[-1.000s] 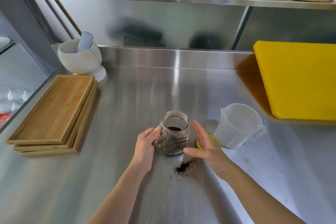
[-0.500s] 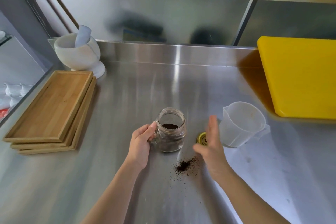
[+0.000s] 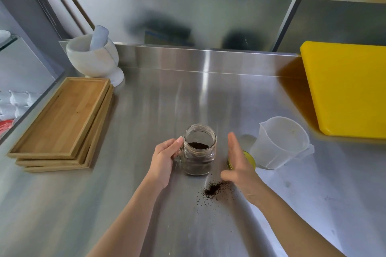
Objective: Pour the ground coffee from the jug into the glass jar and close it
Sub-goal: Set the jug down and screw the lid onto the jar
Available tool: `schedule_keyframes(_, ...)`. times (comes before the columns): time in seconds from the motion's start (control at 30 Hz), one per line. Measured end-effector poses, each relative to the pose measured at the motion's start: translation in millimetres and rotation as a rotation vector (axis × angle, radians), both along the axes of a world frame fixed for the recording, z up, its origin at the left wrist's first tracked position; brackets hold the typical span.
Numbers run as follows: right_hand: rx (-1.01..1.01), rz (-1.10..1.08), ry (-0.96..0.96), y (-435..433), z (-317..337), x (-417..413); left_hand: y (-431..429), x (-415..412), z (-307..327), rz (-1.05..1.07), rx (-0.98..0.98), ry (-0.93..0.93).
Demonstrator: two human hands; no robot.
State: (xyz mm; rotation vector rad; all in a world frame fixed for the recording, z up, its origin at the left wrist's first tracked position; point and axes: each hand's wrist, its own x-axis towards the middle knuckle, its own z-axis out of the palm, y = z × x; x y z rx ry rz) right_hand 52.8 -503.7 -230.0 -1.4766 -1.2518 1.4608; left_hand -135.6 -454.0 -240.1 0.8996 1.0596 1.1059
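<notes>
The glass jar (image 3: 200, 150) stands upright near the middle of the steel surface (image 3: 208, 100), lidless, with dark ground coffee (image 3: 198, 145) filling its lower part. The left hand (image 3: 165, 157) curls around the jar's left side at its handle, steadying it. Over the last second the right hand (image 3: 238, 162) has swung from lying low beside the jar to standing edge-up, fingers straight and spread, gripping nothing; it now hangs just right of the jar without touching it, directly over the yellow lid (image 3: 249, 157), which lies flat on the surface and is half hidden behind the palm. Just right of the lid stands the translucent jug (image 3: 279, 144), upright and apparently emptied, so pouring looks done and closing remains. A small spill of coffee grounds (image 3: 213, 189) lies on the surface near the right wrist. Farther out are stacked wooden trays (image 3: 62, 123) at left, a white mortar and pestle (image 3: 94, 56) at far left, and a yellow cutting board (image 3: 346, 89) at right.
</notes>
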Motion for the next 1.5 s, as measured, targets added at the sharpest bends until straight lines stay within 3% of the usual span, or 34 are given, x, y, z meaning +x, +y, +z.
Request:
schedule_keyframes(0.17,0.003,0.018,0.035,3.9,-3.9,-2.9,-2.8,6.1,8.5,0.033,0.026,0.049)
schedule_keyframes(0.37,0.016,0.064,0.134,2.9,-6.1,-14.9,-7.6,16.9,23.4,0.012,0.234,0.398)
schedule_keyframes(0.6,0.055,0.055,0.158,1.2,-1.7,-13.0,-3.4,16.8,24.3,0.032,0.179,0.280)
schedule_keyframes(0.7,0.105,0.115,0.096,6.1,3.8,-11.5,0.8,18.4,29.5,0.082,0.089,0.133)
schedule_keyframes(0.97,0.010,0.072,0.116,5.6,-1.9,-7.2,5.5,27.4,31.3,0.077,0.134,0.288)
schedule_keyframes(1.13,0.067,-0.059,0.151,8.3,12.3,8.4,3.7,33.0,28.4,0.077,0.005,0.047)
schedule_keyframes(1.23,0.094,0.130,0.066,8.2,12.6,6.2,3.0,35.5,28.5,0.096,0.004,0.035)
schedule_keyframes(1.37,0.079,-0.049,0.016,8.7,9.1,4.2,5.6,32.2,26.6,0.132,-0.002,0.033)
schedule_keyframes(1.43,0.081,0.057,-0.007,6.6,8.9,-3.5,5.3,31.8,26.5,0.126,0.001,0.037)
schedule_keyframes(1.5,0.090,0.028,-0.020,4.2,4.8,-10.6,5.4,31.8,21.6,0.109,0.008,0.030)
